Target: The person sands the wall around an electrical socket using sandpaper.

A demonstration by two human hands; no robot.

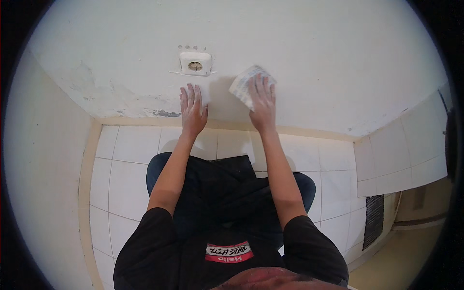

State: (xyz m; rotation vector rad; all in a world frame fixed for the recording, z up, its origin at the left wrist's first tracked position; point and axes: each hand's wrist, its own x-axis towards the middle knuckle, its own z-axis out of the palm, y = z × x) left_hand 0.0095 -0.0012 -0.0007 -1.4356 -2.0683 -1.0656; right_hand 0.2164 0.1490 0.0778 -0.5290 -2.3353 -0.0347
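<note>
My right hand (262, 99) presses a pale sheet (242, 88) flat against the white wall (319, 72), right of the socket. The sheet has rows of blue print on its outer face and looks like the back of sandpaper. Its edges are slightly blurred. My left hand (194, 108) lies palm towards the wall below the socket, holding nothing, with its fingers a little apart. Pale dust coats the fingers of both hands. The white wall socket (195, 64) sits just above my left fingertips, with rough filler marks around its frame.
Peeling, flaking plaster (163, 113) runs low on the wall to the left. A cream skirting strip (232, 125) meets the white floor tiles (134, 177). A side wall (50, 152) closes the left. On the right are a tiled ledge (384, 159) and a black ridged mat (373, 221).
</note>
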